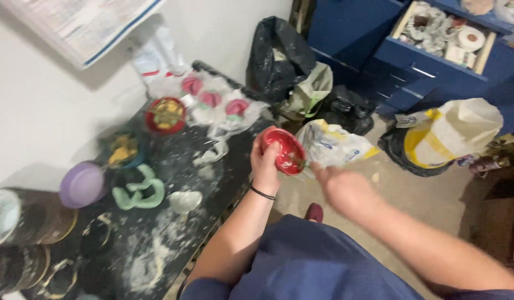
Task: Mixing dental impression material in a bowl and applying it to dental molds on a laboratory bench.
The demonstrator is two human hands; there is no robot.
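My left hand (265, 161) grips a small red bowl-shaped mould (286, 151), held tilted over the edge of the black table (173, 233). A black band sits on that wrist. My right hand (337, 186) is blurred, just right of the red mould, and its fingers reach toward the mould's rim; whether it holds anything is unclear. I am wearing dark blue clothing.
The dusty black table carries a red bowl (166, 115), a purple lid (82, 184), green rubber shapes (139, 189), pink pieces in plastic (212, 100) and dark round tins (23, 216). Black and white-yellow bags (445, 133) lie on the floor. A blue drawer cabinet (401, 61) stands behind.
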